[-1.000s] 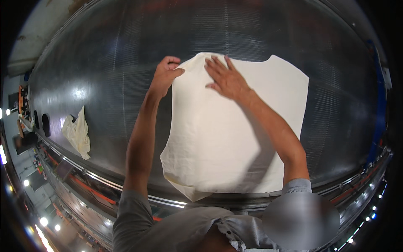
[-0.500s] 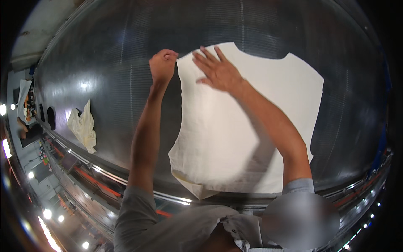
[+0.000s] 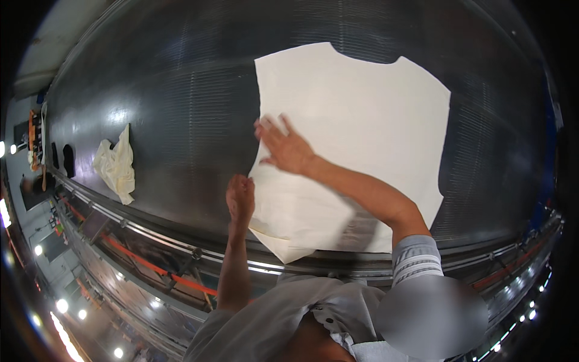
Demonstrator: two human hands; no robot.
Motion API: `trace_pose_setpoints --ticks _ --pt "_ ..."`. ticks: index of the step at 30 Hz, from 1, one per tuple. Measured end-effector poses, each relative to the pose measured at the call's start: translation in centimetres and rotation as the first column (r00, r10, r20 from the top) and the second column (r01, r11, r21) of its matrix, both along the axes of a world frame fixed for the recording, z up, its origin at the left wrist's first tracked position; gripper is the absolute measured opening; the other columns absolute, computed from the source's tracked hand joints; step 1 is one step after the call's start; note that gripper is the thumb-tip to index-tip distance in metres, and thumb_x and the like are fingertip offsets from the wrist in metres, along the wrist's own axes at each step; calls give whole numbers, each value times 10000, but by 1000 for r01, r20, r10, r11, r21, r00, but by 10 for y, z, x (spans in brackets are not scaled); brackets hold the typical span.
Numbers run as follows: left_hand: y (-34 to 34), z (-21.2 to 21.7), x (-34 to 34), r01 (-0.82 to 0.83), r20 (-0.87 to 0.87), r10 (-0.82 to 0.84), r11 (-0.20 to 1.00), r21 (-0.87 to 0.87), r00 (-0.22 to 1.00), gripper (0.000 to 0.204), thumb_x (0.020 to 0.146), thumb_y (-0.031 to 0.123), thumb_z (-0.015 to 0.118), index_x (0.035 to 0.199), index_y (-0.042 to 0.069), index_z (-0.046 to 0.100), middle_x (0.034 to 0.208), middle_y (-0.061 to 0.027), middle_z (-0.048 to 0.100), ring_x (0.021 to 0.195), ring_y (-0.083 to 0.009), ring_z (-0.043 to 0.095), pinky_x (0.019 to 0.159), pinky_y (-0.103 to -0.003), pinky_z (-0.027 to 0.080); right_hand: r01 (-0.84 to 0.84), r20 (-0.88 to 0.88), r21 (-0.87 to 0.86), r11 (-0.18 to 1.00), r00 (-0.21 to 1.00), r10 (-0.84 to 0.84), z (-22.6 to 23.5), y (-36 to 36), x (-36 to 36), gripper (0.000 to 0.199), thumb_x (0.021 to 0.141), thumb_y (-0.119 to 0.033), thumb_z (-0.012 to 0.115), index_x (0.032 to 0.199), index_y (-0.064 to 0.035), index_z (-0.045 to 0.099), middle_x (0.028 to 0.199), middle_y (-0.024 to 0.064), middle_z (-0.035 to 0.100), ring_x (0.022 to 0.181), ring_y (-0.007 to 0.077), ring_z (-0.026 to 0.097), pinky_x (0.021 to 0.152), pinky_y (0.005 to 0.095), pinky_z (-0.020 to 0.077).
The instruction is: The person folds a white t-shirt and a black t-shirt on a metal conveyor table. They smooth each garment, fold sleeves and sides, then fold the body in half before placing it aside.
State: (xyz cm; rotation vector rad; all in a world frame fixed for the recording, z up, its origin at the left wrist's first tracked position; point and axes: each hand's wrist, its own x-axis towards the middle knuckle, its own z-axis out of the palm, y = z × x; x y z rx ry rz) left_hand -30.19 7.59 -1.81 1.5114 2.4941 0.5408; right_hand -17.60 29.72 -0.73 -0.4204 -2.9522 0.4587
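Note:
A white cut fabric panel (image 3: 356, 133), shaped like a shirt front with a curved neckline at its far edge, lies spread on the dark table (image 3: 211, 36). My right hand (image 3: 288, 148) rests on the panel near its left edge, fingers spread and slightly blurred. Lower down, my left hand (image 3: 241, 196) is closed at the panel's left edge and appears to pinch the cloth there; the fingertips are partly hidden. The panel's near left corner is folded over and hangs at the table's front edge.
A crumpled cream cloth (image 3: 117, 166) lies on the table to the left. Beyond it are dark flat pieces (image 3: 68, 160). A metal rail (image 3: 163, 238) runs along the table's near edge, with an orange bar (image 3: 145, 262) below it. Another person (image 3: 35, 184) is at the far left.
My left hand has come down from the panel's far left corner to its lower left edge. My right hand has slid nearer along the cloth. The view has shifted slightly.

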Motion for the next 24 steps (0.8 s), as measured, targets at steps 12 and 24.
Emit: trace_pose_setpoints --ticks 12,24 --pt "22 74 -3 -369 743 480 869 -329 467 162 825 113 754 889 -7 665 782 -57 655 648 -92 580 565 -286 447 413 102 170 895 896 -433 4 72 67 801 959 -515 531 1491 55 348 1608 208 267 1510 379 187 1195 601 154" --pt "-83 32 23 -700 462 634 713 -41 620 238 834 188 776 935 -4 676 779 -87 662 649 -156 585 625 -336 495 -19 -30 -263 965 999 12 -1 -90 -4 737 908 -506 613 1445 -28 452 1581 159 338 1500 338 236 1169 624 220"
